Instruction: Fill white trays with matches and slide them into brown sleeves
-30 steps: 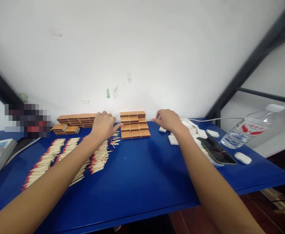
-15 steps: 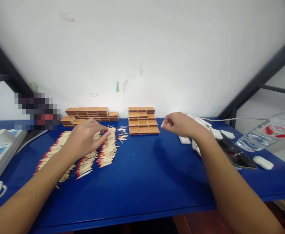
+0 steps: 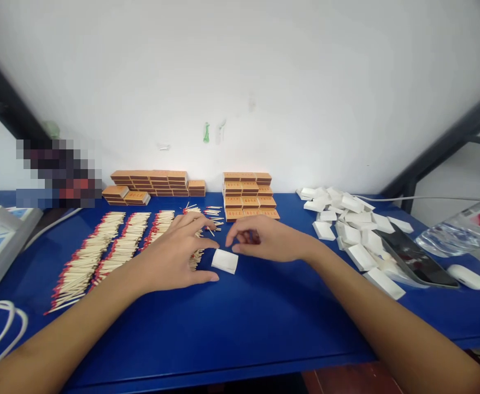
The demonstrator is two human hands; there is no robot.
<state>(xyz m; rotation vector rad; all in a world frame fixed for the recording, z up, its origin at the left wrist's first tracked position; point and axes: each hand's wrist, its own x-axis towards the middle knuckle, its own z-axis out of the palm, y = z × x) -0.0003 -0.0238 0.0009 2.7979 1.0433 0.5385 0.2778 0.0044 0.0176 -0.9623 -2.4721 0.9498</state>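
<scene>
A small white matchbox tray (image 3: 224, 261) lies on the blue table between my hands. My left hand (image 3: 178, 254) is open at its left side, thumb and forefinger spread apart and the tray just beyond their tips. Just above the tray's right corner is my right hand (image 3: 264, 238), holding nothing that I can see. Its thumb and forefinger are slightly apart and the other fingers are curled. Rows of red-tipped matches (image 3: 86, 254) lie to the left, and my left hand hides part of the nearest rows. A few loose matches (image 3: 213, 210) lie behind that hand.
Orange matchboxes (image 3: 250, 202) are stacked against the wall, with another stack (image 3: 150, 180) farther left. White trays (image 3: 349, 216) are heaped at right beside a phone (image 3: 418, 257), an earbud case (image 3: 467, 277) and a water bottle (image 3: 461, 227). A power strip (image 3: 2, 241) stands at far left.
My right hand has come left from near the heap of trays to the middle. A white tray now lies there. My left hand has moved right and down from above the matches.
</scene>
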